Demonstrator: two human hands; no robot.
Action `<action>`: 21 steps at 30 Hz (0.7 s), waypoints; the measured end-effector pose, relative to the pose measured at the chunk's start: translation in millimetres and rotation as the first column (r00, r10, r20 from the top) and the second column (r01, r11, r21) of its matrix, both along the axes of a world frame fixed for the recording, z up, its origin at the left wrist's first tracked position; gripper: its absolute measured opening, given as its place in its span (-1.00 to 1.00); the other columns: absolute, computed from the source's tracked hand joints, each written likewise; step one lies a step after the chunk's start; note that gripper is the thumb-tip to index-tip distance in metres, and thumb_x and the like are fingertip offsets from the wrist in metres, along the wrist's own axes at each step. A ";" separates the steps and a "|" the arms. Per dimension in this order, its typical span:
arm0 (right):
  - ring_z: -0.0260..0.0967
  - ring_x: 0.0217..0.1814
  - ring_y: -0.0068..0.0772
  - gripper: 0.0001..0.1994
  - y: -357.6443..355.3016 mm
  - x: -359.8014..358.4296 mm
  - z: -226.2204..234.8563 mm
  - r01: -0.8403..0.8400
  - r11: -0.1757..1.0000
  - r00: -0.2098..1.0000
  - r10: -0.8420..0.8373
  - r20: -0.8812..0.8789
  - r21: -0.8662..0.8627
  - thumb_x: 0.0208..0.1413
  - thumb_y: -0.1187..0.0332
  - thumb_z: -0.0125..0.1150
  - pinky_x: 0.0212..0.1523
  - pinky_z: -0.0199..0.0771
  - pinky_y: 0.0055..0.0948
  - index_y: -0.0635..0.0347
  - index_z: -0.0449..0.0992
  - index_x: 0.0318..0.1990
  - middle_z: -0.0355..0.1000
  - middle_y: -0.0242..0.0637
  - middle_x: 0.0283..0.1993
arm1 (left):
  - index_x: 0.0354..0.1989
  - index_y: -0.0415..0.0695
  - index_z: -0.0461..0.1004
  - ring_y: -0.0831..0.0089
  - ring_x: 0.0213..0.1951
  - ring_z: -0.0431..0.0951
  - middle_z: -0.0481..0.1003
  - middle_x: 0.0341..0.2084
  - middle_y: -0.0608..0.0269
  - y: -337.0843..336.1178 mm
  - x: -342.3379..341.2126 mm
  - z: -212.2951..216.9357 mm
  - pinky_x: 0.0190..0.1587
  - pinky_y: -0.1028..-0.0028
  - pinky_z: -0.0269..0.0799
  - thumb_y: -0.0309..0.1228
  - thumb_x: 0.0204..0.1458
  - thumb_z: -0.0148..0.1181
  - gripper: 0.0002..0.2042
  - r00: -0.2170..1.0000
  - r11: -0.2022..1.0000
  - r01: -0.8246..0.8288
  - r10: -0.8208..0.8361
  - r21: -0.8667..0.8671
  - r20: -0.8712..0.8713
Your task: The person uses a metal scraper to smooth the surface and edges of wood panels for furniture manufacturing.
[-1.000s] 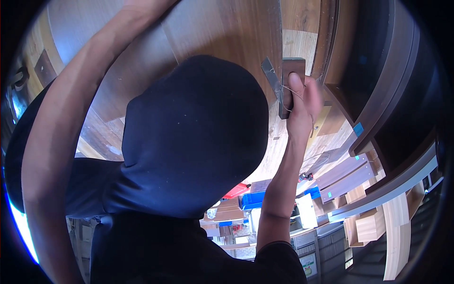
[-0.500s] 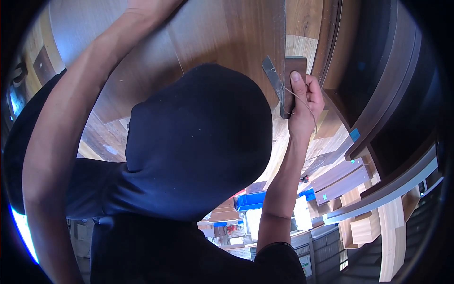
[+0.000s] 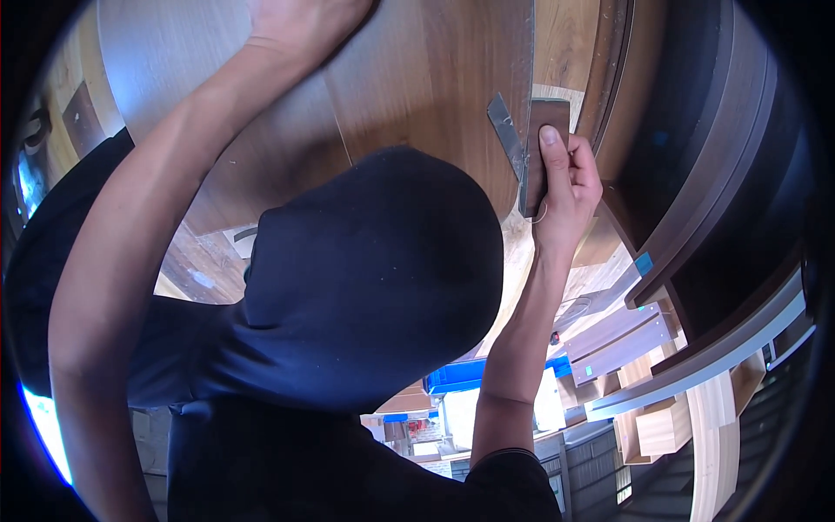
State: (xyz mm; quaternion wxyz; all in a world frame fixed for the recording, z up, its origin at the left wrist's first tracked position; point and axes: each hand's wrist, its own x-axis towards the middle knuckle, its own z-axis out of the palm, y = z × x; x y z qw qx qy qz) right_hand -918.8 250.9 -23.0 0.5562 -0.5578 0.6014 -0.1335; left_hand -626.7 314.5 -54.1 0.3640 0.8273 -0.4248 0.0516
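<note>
My right hand [image 3: 570,178] grips a small dark brown rectangular block [image 3: 548,130], thumb flat on its face and fingers curled behind. The block sits along the right edge of a large brown wood-grain panel [image 3: 417,78]. A narrow grey strip [image 3: 503,126] slants out from the block's left side over the panel; how the two are joined I cannot make out. A thin light thread or shaving curls by my wrist. At the top, my left hand [image 3: 304,22] lies on the panel, its fingers cut off by the picture's edge.
A rounded shape in dark cloth [image 3: 374,270] covers the middle of the view. Dark curved-looking boards [image 3: 687,200] stand at the right. Below them are pale wooden pieces [image 3: 665,426] and a blue box [image 3: 457,376]. Wood-patterned flooring [image 3: 204,261] shows around the panel.
The view has shifted a little, and more of my left wrist and hand shows. The thin curl beside my right hand looks shorter. My right hand keeps its hold on the block.
</note>
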 end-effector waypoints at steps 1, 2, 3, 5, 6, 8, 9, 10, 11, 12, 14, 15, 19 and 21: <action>0.17 -0.52 -0.86 -0.73 -0.6 2.2 0.0 -0.008 1.000 1.000 0.008 -0.020 -0.003 0.29 0.21 0.37 -0.48 0.07 -0.76 0.16 0.53 -0.36 0.41 -0.60 -0.49 | 0.37 -0.02 0.35 -0.48 0.38 0.14 0.14 0.34 -0.61 0.6 -0.4 -0.2 0.46 -0.05 0.07 -0.46 0.38 -0.09 -0.59 1.000 1.000 -0.019 0.019 0.001 -0.009; 0.17 -0.52 -0.86 -0.73 -2.2 4.4 -0.7 -0.012 1.000 1.000 0.012 -0.019 -0.004 0.29 0.21 0.37 -0.48 0.07 -0.76 0.16 0.53 -0.36 0.41 -0.60 -0.49 | 0.37 -0.02 0.35 -0.48 0.38 0.14 0.14 0.34 -0.61 0.6 -0.4 -0.8 0.46 -0.05 0.07 -0.46 0.38 -0.09 -0.59 1.000 1.000 -0.023 0.023 0.000 -0.007; 0.18 -0.52 -0.86 -0.74 -3.0 5.8 -1.4 0.000 1.000 1.000 0.000 -0.012 0.003 0.30 0.21 0.37 -0.48 0.09 -0.76 0.16 0.53 -0.36 0.41 -0.59 -0.48 | 0.39 -0.01 0.34 -0.48 0.39 0.13 0.12 0.35 -0.61 0.7 -1.2 -1.6 0.46 -0.05 0.07 -0.45 0.38 -0.09 -0.59 0.999 0.999 -0.042 0.042 0.010 -0.009; 0.19 -0.51 -0.86 -0.74 -5.4 9.8 -3.0 0.009 1.000 1.000 -0.009 -0.005 0.011 0.30 0.22 0.37 -0.48 0.11 -0.76 0.16 0.53 -0.36 0.42 -0.59 -0.48 | 0.40 0.00 0.33 -0.48 0.40 0.12 0.10 0.36 -0.62 -0.2 -1.7 -2.4 0.46 -0.05 0.06 -0.44 0.39 -0.09 -0.58 0.998 0.998 -0.065 0.065 0.019 -0.011; 0.20 -0.51 -0.86 -0.75 -7.3 12.1 -2.9 0.015 1.000 1.000 -0.015 0.014 0.009 0.30 0.22 0.37 -0.48 0.12 -0.76 0.16 0.54 -0.35 0.42 -0.58 -0.48 | 0.40 0.00 0.33 -0.48 0.40 0.11 0.09 0.36 -0.63 -1.4 -2.6 -2.8 0.46 -0.05 0.05 -0.44 0.38 -0.09 -0.58 0.997 0.997 -0.069 0.069 0.016 -0.019; 0.21 -0.51 -0.85 -0.75 -9.4 14.6 -3.2 0.018 1.000 0.999 -0.019 0.031 0.008 0.30 0.22 0.37 -0.47 0.13 -0.76 0.16 0.54 -0.35 0.43 -0.57 -0.47 | 0.40 0.00 0.32 -0.48 0.40 0.11 0.09 0.36 -0.64 -0.9 -2.8 -3.6 0.47 -0.05 0.04 -0.44 0.38 -0.09 -0.57 0.997 0.997 -0.076 0.077 0.013 -0.029; 0.23 -0.50 -0.85 -0.75 -10.3 16.0 -3.6 0.018 1.000 0.999 -0.018 0.029 0.006 0.29 0.21 0.37 -0.47 0.14 -0.76 0.17 0.55 -0.34 0.44 -0.56 -0.47 | 0.41 0.01 0.32 -0.48 0.40 0.11 0.09 0.36 -0.63 -0.1 -2.1 -4.0 0.47 -0.04 0.04 -0.45 0.38 -0.09 -0.57 0.998 0.998 -0.065 0.065 0.009 -0.013; 0.24 -0.49 -0.85 -0.75 -11.0 17.4 -4.3 0.018 1.000 0.999 -0.018 0.028 0.003 0.29 0.21 0.38 -0.46 0.16 -0.76 0.17 0.56 -0.33 0.44 -0.56 -0.47 | 0.41 0.01 0.32 -0.47 0.40 0.11 0.09 0.37 -0.63 1.1 -1.5 -4.5 0.47 -0.04 0.03 -0.45 0.38 -0.09 -0.57 0.999 0.999 -0.054 0.054 0.005 0.002; 0.24 -0.49 -0.85 -0.75 -11.2 19.3 -5.5 0.013 1.000 1.000 -0.013 0.026 0.004 0.29 0.21 0.38 -0.46 0.16 -0.76 0.17 0.56 -0.33 0.44 -0.56 -0.47 | 0.41 0.01 0.32 -0.47 0.40 0.11 0.09 0.37 -0.63 2.6 -1.3 -4.9 0.47 -0.04 0.03 -0.45 0.38 -0.09 -0.57 0.998 0.998 -0.058 0.058 0.006 0.001; 0.23 -0.49 -0.85 -0.75 -12.2 20.8 -5.0 0.001 1.000 1.000 -0.001 0.004 -0.024 0.29 0.21 0.38 -0.46 0.14 -0.76 0.17 0.55 -0.33 0.44 -0.56 -0.47 | 0.41 0.00 0.32 -0.47 0.40 0.11 0.07 0.37 -0.63 2.0 -1.6 -2.7 0.48 -0.04 0.03 -0.47 0.37 -0.08 -0.56 0.999 0.999 -0.048 0.048 -0.001 0.001; 0.22 -0.50 -0.86 -0.75 -14.3 25.8 -2.7 -0.013 0.999 1.000 0.013 -0.017 -0.053 0.29 0.21 0.37 -0.47 0.13 -0.76 0.17 0.55 -0.34 0.43 -0.57 -0.47 | 0.41 0.00 0.32 -0.47 0.41 0.11 0.06 0.38 -0.63 -0.1 -1.0 1.1 0.48 -0.04 0.03 -0.48 0.36 -0.08 -0.56 0.999 0.999 -0.040 0.040 -0.010 0.004; 0.20 -0.50 -0.86 -0.75 -15.6 30.9 -1.1 -0.005 0.998 1.000 0.004 -0.017 -0.056 0.30 0.21 0.37 -0.47 0.11 -0.76 0.16 0.55 -0.34 0.41 -0.58 -0.48 | 0.41 0.00 0.32 -0.46 0.40 0.12 0.06 0.38 -0.62 -0.5 -0.9 0.0 0.47 -0.04 0.04 -0.49 0.35 -0.07 -0.55 0.999 0.999 -0.044 0.044 -0.008 0.003; 0.15 -0.52 -0.87 -0.74 -17.6 39.0 2.2 -0.003 0.998 1.000 0.001 -0.027 -0.065 0.30 0.19 0.36 -0.47 0.04 -0.77 0.14 0.54 -0.36 0.37 -0.63 -0.52 | 0.41 -0.01 0.32 -0.46 0.37 0.15 0.08 0.37 -0.60 -1.9 -3.5 0.5 0.45 -0.06 0.06 -0.54 0.31 -0.07 -0.52 0.998 0.999 -0.043 0.042 -0.019 -0.049; 0.14 -0.52 -0.87 -0.73 -17.8 42.5 2.6 0.004 0.998 1.000 -0.005 -0.014 -0.062 0.30 0.18 0.37 -0.46 0.04 -0.77 0.13 0.54 -0.37 0.36 -0.64 -0.52 | 0.41 -0.02 0.31 -0.46 0.36 0.16 0.09 0.36 -0.59 -1.4 -2.2 0.2 0.45 -0.07 0.07 -0.55 0.30 -0.07 -0.52 0.999 0.999 -0.043 0.042 -0.019 -0.031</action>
